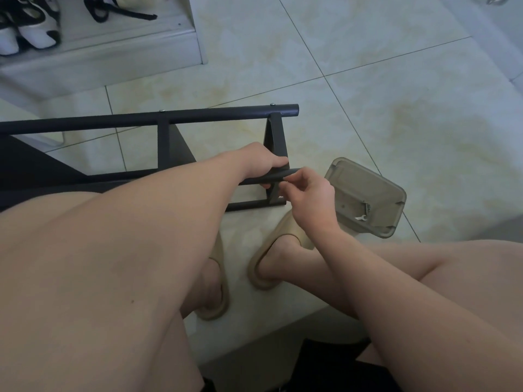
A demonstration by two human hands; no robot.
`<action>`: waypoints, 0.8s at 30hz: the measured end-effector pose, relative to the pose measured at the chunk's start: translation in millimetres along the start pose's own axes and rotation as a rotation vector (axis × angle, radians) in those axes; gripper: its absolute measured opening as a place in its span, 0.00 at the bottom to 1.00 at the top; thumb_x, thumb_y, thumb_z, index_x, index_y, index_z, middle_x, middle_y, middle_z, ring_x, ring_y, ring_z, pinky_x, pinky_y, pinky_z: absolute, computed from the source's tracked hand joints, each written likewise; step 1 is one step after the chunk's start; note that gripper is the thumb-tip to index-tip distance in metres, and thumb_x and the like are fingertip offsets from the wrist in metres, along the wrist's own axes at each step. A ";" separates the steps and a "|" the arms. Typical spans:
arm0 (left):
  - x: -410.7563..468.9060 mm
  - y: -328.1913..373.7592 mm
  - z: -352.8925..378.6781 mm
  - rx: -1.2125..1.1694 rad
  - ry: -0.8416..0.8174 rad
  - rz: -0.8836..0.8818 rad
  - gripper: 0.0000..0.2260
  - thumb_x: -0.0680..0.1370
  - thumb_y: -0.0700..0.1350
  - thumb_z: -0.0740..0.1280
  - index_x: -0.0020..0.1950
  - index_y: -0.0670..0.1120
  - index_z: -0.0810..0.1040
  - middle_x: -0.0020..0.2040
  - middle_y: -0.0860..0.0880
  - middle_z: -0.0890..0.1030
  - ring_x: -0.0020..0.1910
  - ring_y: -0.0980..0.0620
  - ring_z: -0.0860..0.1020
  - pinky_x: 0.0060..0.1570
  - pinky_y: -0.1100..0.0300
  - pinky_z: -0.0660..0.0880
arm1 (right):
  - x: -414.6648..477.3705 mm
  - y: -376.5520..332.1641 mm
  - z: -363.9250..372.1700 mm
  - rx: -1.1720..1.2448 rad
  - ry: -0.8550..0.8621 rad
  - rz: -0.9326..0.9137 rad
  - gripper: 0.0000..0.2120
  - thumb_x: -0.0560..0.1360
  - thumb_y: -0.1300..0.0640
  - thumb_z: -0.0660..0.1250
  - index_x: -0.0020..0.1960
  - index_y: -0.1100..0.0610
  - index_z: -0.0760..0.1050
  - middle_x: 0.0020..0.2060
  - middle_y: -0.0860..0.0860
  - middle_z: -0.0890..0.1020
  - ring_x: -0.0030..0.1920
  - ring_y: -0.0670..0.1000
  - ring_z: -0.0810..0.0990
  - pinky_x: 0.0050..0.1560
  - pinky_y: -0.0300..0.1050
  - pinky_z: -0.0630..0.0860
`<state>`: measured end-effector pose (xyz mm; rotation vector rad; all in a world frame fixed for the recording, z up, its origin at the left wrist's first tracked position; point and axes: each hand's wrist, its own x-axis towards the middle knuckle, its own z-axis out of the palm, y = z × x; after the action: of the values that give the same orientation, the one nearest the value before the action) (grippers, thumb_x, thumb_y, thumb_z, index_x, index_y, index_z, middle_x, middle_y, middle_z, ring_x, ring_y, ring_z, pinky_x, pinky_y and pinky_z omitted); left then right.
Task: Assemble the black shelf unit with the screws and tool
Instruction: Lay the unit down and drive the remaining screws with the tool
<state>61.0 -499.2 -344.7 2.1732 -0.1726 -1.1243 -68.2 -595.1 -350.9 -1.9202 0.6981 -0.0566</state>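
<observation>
The black shelf unit [167,137] lies on its side on the tiled floor, its top tube [198,117] running left to right with two screw heads showing. My left hand [259,162] grips the near black tube [278,175] close to its right end. My right hand [307,193] is at that tube's end, fingertips pinched together against it; whatever they hold is too small to see. To the right sits a clear grey plastic tray [376,190] holding a small metal tool [365,212] and loose hardware.
My feet in beige slippers [268,267] rest just below the frame. A white shoe rack [113,49] with shoes stands at the back left. Pale floor tiles [396,108] spread to the right and beyond the frame.
</observation>
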 end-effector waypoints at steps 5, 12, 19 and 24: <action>-0.3 1.1 -1.2 -0.002 0.007 0.006 0.19 0.79 0.56 0.67 0.53 0.40 0.84 0.39 0.45 0.86 0.37 0.50 0.84 0.60 0.52 0.76 | 3.4 0.3 -0.3 0.022 -0.013 -0.013 0.08 0.76 0.64 0.71 0.41 0.57 0.76 0.33 0.49 0.84 0.34 0.45 0.83 0.44 0.48 0.82; -0.9 1.6 0.1 -0.012 0.003 0.009 0.20 0.79 0.55 0.67 0.54 0.38 0.83 0.45 0.42 0.87 0.39 0.47 0.84 0.60 0.51 0.77 | 6.2 0.9 0.3 -0.071 -0.019 -0.089 0.09 0.76 0.61 0.72 0.39 0.54 0.75 0.35 0.50 0.84 0.38 0.49 0.84 0.46 0.52 0.81; -2.5 2.0 0.5 0.001 0.010 0.013 0.18 0.79 0.55 0.67 0.51 0.40 0.84 0.42 0.44 0.87 0.38 0.49 0.84 0.58 0.54 0.78 | 4.0 7.0 0.7 0.113 -0.021 -0.038 0.13 0.77 0.66 0.70 0.38 0.54 0.74 0.35 0.52 0.84 0.36 0.45 0.85 0.46 0.49 0.83; -4.0 2.8 1.0 -0.006 0.014 0.018 0.17 0.80 0.54 0.67 0.49 0.41 0.84 0.40 0.45 0.85 0.36 0.49 0.83 0.50 0.58 0.76 | 0.9 7.5 3.0 0.223 -0.006 0.008 0.13 0.76 0.69 0.69 0.38 0.56 0.74 0.34 0.54 0.83 0.34 0.46 0.84 0.43 0.43 0.82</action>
<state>58.3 -500.3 -340.6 2.1698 -0.1813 -1.0978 -69.8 -595.2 -358.9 -1.7035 0.6669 -0.1191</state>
